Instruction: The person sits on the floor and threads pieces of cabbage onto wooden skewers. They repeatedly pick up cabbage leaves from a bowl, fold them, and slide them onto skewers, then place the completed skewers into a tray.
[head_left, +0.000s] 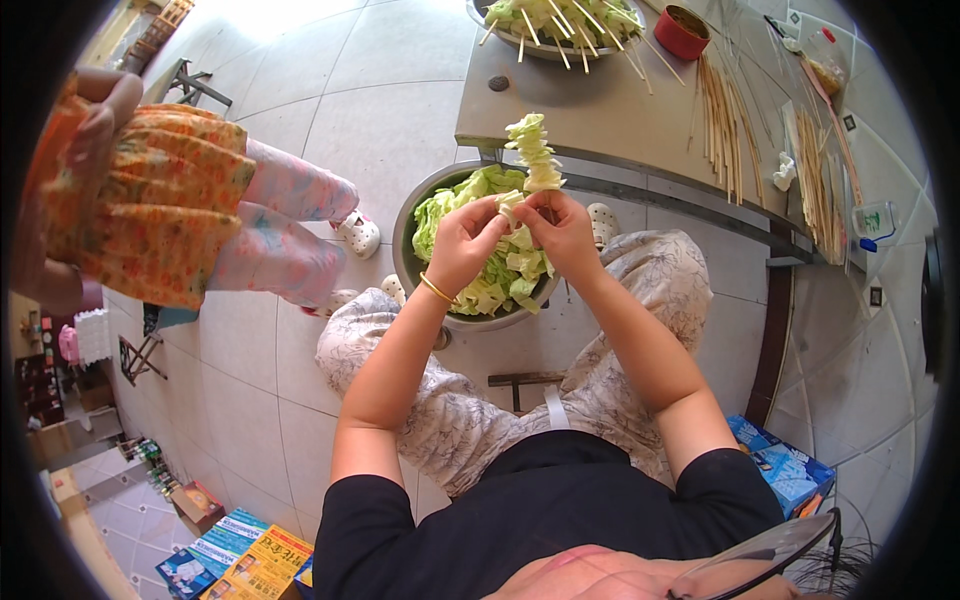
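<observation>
My left hand (474, 244), a gold-coloured bangle at its wrist, pinches a small pale piece of leafy vegetable (509, 202), probably cabbage. Close beside it, my right hand (561, 232) grips a skewer, mostly hidden by fingers and leaves. A tight stack of leaf pieces (536, 154) on that skewer rises above my right fingertips. The fingertips of both hands nearly meet at the held piece. Beneath them stands a round metal basin (405, 259) holding many loose cut leaves (469, 199), between my knees.
On the table (585, 105) at upper right are a metal bowl (551, 51) of skewered leaves, a red tin (682, 34) and bundles of bamboo skewers (724, 127). A person in an orange skirt (157, 202) stands at left. Cardboard boxes (259, 562) sit at lower left.
</observation>
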